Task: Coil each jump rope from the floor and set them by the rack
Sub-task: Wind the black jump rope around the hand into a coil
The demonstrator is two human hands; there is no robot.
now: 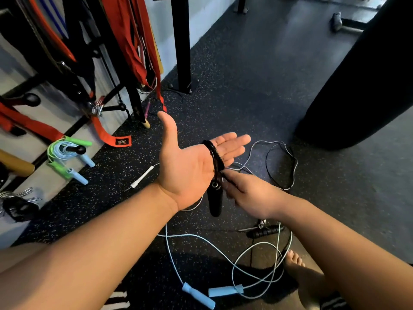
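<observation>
The left hand (190,162) is flat, palm up and fingers straight, with the black rope (214,153) looped across its fingers. Just below it the right hand (248,193) pinches the cord beside the hanging handle (215,202). Coiling looks part done, as slack trails on the floor beyond the right hand. The next move calls for another snug turn. The blue rope (225,291) lies uncoiled nearer the body.
</observation>
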